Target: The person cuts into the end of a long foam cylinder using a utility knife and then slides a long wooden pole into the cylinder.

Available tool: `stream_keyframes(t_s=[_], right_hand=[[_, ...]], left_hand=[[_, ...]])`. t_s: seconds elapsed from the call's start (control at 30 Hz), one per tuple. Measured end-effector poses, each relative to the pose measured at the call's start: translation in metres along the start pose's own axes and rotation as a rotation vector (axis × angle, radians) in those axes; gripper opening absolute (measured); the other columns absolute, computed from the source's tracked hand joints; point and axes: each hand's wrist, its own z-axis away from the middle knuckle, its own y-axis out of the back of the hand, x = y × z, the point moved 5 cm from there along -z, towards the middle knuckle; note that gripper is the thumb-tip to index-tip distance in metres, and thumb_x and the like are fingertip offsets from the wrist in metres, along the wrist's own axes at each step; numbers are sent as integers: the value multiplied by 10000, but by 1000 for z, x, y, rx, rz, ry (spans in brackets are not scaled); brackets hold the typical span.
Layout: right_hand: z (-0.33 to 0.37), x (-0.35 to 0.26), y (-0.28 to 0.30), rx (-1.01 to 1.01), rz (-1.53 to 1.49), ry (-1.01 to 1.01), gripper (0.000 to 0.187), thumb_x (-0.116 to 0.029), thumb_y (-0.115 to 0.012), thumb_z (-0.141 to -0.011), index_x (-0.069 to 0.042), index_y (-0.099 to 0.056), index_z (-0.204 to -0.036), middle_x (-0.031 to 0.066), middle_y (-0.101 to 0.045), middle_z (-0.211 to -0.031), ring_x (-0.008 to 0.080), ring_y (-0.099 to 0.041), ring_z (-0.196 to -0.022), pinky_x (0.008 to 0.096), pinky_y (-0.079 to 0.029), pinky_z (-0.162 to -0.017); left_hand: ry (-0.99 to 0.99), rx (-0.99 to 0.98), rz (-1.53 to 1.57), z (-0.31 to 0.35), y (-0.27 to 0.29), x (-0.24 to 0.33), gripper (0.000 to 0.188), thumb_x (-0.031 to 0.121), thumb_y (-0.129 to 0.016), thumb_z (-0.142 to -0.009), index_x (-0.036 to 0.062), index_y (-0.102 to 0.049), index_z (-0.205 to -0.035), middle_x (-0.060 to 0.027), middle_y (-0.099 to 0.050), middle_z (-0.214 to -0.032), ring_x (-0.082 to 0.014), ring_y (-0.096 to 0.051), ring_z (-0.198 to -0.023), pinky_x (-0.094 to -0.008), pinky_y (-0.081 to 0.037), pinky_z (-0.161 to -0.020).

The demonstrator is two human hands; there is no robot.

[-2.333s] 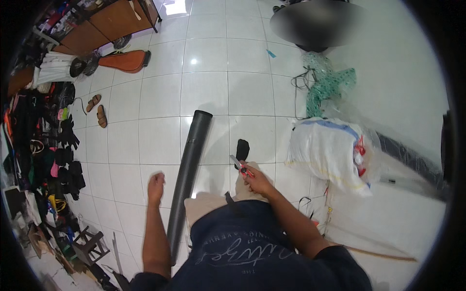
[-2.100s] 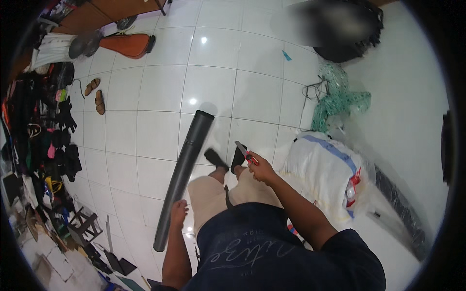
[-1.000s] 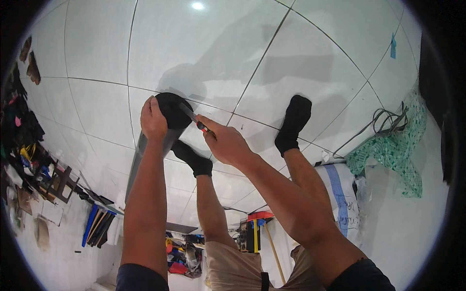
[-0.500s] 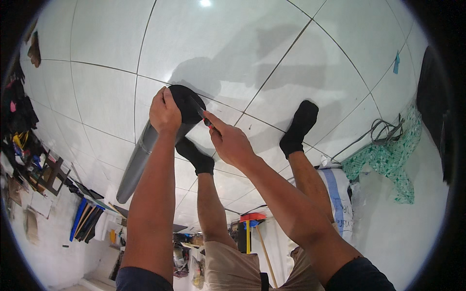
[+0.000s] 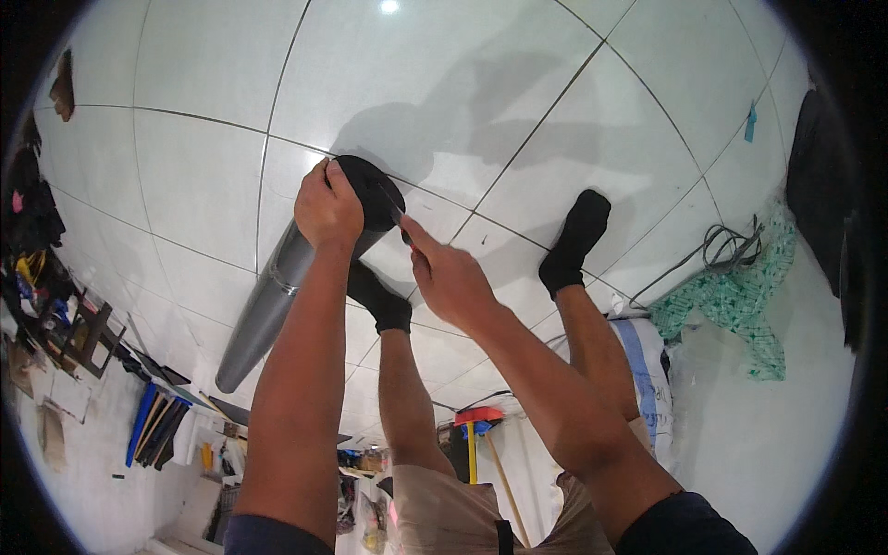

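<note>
Left hand on dark grey roll, right hand with blade at its black end

Right hand (image 5: 455,282): closed around a knife (image 5: 398,214), index finger stretched forward along it. Handle mostly hidden in the fist; thin blade points up-left against the roll's black end. Can't tell whether the edge has cut in or only touches.

Left hand (image 5: 331,208): curled on the side of the same end, fingers bent over the rim, partly closed, with hold of the dark grey roll (image 5: 257,319). Undersides of the fingers hidden.

Roll slants from the black end (image 5: 363,185), upper right, to its far end, lower left, left of the person's legs; part runs behind the left forearm. Shiny band (image 5: 284,280) around it below the left hand. Can't tell if the held end is raised off the floor.

Feet in black socks, set apart: left sock (image 5: 377,298) just beside the roll, right sock (image 5: 575,242) well apart from it. White tiled floor (image 5: 203,185) underneath.

Farther right: green patterned plastic sheet (image 5: 731,310), dark cable (image 5: 735,248) beside it, white sack with blue stripe (image 5: 643,356) behind the right leg, small blue scrap (image 5: 750,122). Lower left: dark stool (image 5: 92,338).
</note>
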Motion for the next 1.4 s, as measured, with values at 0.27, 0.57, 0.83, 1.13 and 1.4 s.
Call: stream_keyframes(t_s=[0.27,0.57,0.83,1.13,1.4], right_hand=[[-1,6,-9,34,-30,1,476,-122,-454,-930,-186,-372,-1394,183,-637,-836,366,-622,-747,454,-474,-676],[2,6,-12,114,-87,11,462,-144,-438,-934,-156,-363,-1390,228,-615,-772,411,-610,-726,509,-471,-673],[17,3,-32,143,-98,-99,525,-127,-430,-934,-194,-295,-1436,219,-600,-789,395,-610,-764,503,-472,-698],[22,-2,-61,304,-144,-130,587,-120,-449,-939,-191,-210,-1471,196,-572,-793,376,-592,-727,484,-470,-678],[23,-14,-72,253,-218,-216,528,-112,-430,-957,-150,-262,-1456,201,-624,-981,366,-615,-890,419,-479,-790]], left_hand=[[7,-30,-44,1,-3,-1,437,346,-375,-941,37,-637,-1104,-169,-639,-1084,-345,-600,-1005,-420,-458,-882],[-4,-58,-34,1,-7,4,437,336,-357,-941,38,-639,-1092,-166,-637,-1086,-346,-595,-1006,-419,-454,-882],[11,-77,-27,-3,-8,4,438,348,-360,-938,46,-641,-1083,-163,-636,-1083,-345,-591,-1007,-428,-453,-877],[51,-155,-4,-3,-8,6,474,379,-337,-937,53,-624,-1127,-175,-618,-1131,-363,-575,-1047,-443,-437,-904],[40,-125,-49,-8,-5,1,441,347,-340,-935,65,-644,-1086,-148,-640,-1084,-330,-595,-1010,-425,-455,-876]])
